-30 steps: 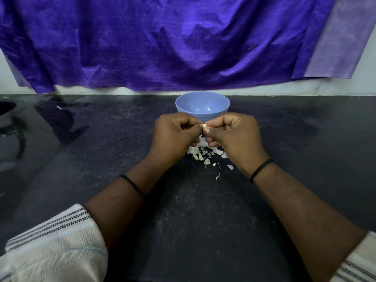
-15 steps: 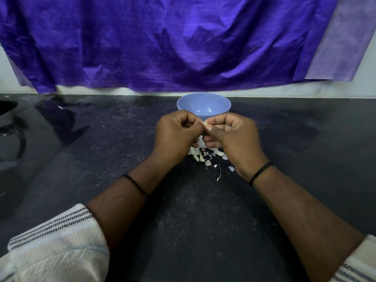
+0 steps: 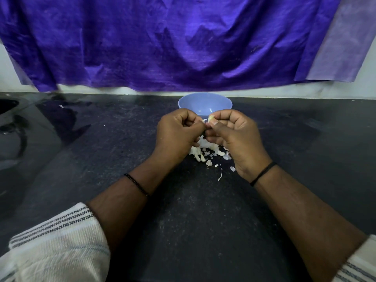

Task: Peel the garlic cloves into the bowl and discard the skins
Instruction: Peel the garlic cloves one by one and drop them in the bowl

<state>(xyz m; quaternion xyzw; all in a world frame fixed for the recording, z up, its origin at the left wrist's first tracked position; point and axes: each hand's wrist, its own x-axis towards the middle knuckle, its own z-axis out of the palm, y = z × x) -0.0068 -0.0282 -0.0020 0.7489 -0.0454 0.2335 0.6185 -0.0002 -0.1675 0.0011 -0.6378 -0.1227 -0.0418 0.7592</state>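
A small pale garlic clove [image 3: 210, 118] sits between the fingertips of both hands, just in front of the blue bowl [image 3: 205, 102]. My left hand [image 3: 179, 133] pinches its left end with curled fingers. My right hand [image 3: 236, 137] pinches the right end between thumb and forefinger. Below the hands, a pile of white garlic cloves and skins [image 3: 200, 153] lies on the dark counter [image 3: 183, 231], partly hidden by my palms. Loose skin flakes [image 3: 220, 174] trail toward me.
A purple cloth [image 3: 173, 41] hangs on the wall behind the bowl. At the far left the counter turns glossy, with a dark sink edge [image 3: 8, 102]. My striped white sleeves fill the lower corners.
Both hands have stayed together on the clove; the right hand has turned so that more of the clove shows above the thumb.
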